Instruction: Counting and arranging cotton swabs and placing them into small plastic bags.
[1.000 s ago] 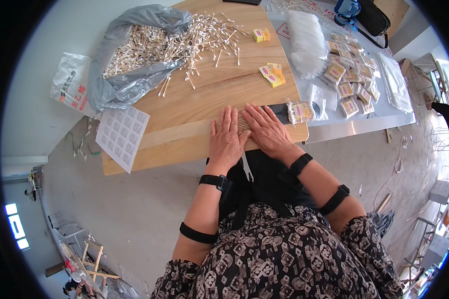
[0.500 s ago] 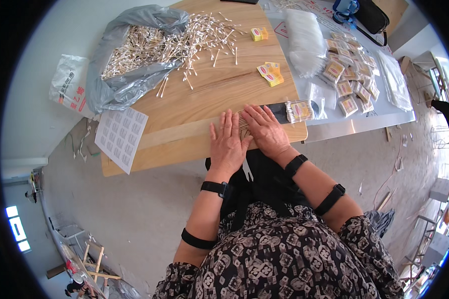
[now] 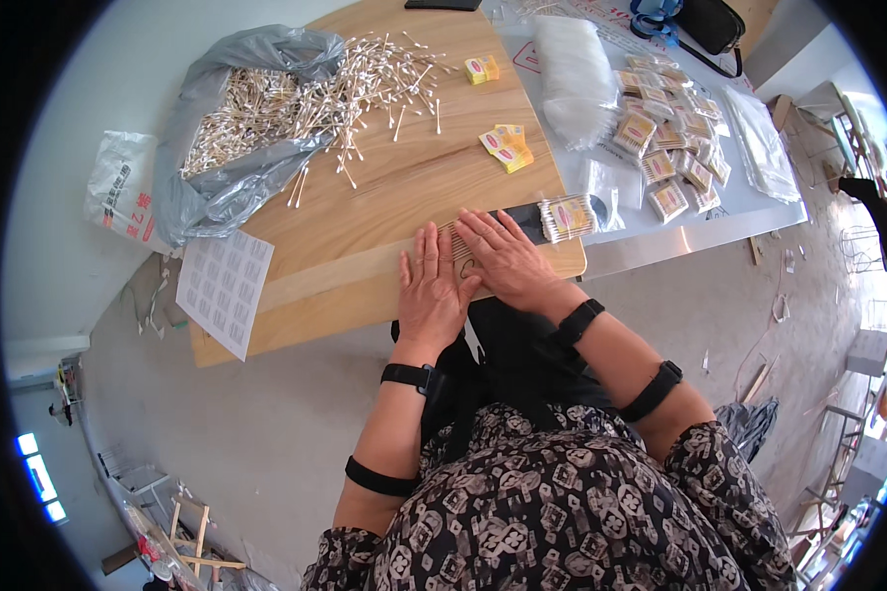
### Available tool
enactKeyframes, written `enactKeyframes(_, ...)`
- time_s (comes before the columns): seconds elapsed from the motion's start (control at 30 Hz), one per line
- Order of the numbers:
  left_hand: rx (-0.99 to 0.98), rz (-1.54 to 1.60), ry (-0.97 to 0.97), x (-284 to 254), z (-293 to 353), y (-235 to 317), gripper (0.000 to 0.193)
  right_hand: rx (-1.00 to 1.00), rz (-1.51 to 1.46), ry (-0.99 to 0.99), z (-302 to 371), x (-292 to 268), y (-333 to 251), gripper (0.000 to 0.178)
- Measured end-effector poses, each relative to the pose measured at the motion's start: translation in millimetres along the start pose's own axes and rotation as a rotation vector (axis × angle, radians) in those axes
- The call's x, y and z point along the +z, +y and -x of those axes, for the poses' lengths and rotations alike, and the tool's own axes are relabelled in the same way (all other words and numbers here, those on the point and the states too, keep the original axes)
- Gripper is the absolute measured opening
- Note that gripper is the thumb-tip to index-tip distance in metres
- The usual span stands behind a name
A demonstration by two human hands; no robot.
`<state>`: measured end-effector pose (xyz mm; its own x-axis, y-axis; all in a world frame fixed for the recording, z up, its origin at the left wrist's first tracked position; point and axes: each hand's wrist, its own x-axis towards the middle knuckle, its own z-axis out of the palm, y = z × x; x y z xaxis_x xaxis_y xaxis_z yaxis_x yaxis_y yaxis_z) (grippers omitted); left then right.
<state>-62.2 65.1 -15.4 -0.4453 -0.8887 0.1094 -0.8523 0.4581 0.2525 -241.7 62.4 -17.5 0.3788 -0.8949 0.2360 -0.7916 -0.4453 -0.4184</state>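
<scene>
My left hand lies flat at the table's near edge with its fingers stretched forward. Beside it, my right hand rests with fingers extended, slanting up to the left. A row of cotton swabs shows in the gap between the hands, partly covered by the right fingers. Past the right fingertips runs a dark flat strip. On its right end sits a bundle of cotton swabs with a yellow-and-white card. Small yellow cards lie farther back on the wooden table.
A grey plastic bag spills loose cotton swabs at the back left. Near it hangs a printed white sheet over the edge. On the right surface are clear plastic bags and a heap of packed swab packets.
The whole view has shifted, so the table and its things appear a little farther left. Both hands stay pressed about the swab row, with hardly any movement against the table.
</scene>
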Motion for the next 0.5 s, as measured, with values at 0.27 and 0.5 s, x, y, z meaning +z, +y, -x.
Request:
enactKeyframes(0.27, 0.052, 0.032, -0.067, 4.8, -8.8, 25.9, 0.077, 0.303, 0.161, 0.234, 38.9, -55.7, 51.6, 0.055)
enactKeyframes(0.5, 0.127, 0.07, -0.075, 12.3, -26.5, 52.0, 0.076, 0.403, 0.091, 0.074, 55.6, -49.0, 73.1, 0.053)
